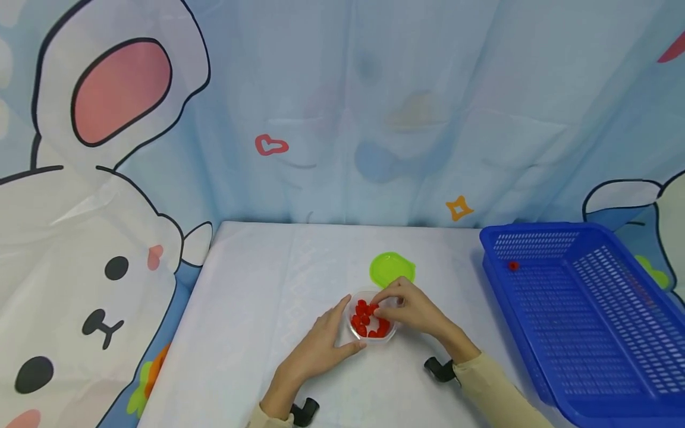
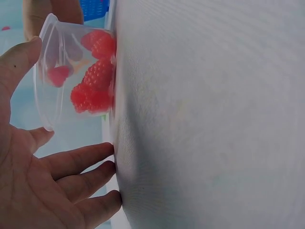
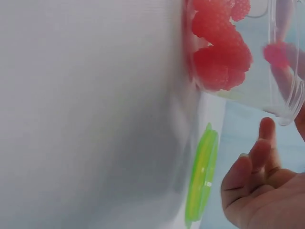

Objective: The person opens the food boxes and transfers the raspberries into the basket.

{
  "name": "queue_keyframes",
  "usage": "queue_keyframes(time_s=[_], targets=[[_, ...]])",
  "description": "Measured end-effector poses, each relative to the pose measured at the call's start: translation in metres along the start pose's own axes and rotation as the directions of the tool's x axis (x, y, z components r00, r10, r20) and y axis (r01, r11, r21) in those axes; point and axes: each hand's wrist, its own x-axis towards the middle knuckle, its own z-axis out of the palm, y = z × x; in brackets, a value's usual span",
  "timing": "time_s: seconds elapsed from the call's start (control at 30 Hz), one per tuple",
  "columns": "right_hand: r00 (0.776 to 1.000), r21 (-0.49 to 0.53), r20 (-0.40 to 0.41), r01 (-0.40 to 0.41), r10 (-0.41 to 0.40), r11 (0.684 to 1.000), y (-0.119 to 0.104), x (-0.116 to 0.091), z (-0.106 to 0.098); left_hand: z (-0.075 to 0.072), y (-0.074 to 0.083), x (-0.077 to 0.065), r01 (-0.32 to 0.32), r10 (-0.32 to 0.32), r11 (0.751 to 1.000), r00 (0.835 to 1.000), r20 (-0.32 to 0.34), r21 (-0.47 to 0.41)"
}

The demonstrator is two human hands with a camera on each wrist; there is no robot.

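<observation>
A clear plastic cup [image 1: 373, 339] with several red raspberries [image 2: 97, 74] at its bottom stands upright on the white-covered table. My left hand [image 1: 321, 345] is spread beside it, thumb and index fingertip at the rim; the other fingertips rest on the cloth in the left wrist view. From the far right side my right hand [image 1: 412, 306] reaches over the rim. Its thumb and a finger pinch one raspberry [image 3: 276, 54] inside the cup, above the others. Just behind the cup lies a bright green lid [image 1: 392, 267], seen edge-on in the right wrist view.
At the right of the table stands a large blue plastic basket [image 1: 556, 309] with a small red piece [image 1: 514, 266] near its far left corner. A printed curtain [image 1: 342, 119] hangs behind the table. White cloth [image 1: 257, 285] extends left of the hands.
</observation>
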Motion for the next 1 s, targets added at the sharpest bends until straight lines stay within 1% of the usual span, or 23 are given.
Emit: queue_keyframes(time_s=[0.1, 0.33, 0.57, 0.67, 0.8, 1.0], targets=[[0.999, 0.036, -0.043, 0.028, -0.026, 0.999, 0.001, -0.003, -0.001, 0.000, 0.000, -0.001, 0.004, -0.004, 1.000, 1.000, 0.000, -0.007], [0.990, 0.066, -0.129, 0.064, -0.055, 0.996, -0.001, -0.009, -0.006, 0.000, 0.001, -0.001, -0.002, 0.002, 1.000, 1.000, -0.013, -0.006], [0.989, 0.092, -0.144, 0.057, -0.043, 0.994, -0.003, -0.010, -0.013, 0.000, 0.001, 0.000, 0.006, -0.006, 1.000, 1.000, -0.014, -0.001], [0.988, 0.093, -0.151, 0.050, -0.036, 0.994, -0.006, -0.013, -0.018, 0.001, 0.001, 0.000, 0.022, -0.022, 1.000, 1.000, -0.009, -0.006], [0.983, 0.086, -0.179, 0.051, -0.035, 0.995, -0.014, -0.020, -0.026, 0.001, 0.002, 0.000, 0.041, -0.041, 0.999, 0.999, -0.003, -0.015], [0.972, 0.078, -0.230, 0.057, -0.038, 0.995, -0.029, -0.027, -0.042, 0.000, 0.003, -0.001, 0.033, -0.033, 0.999, 0.999, -0.005, -0.021]])
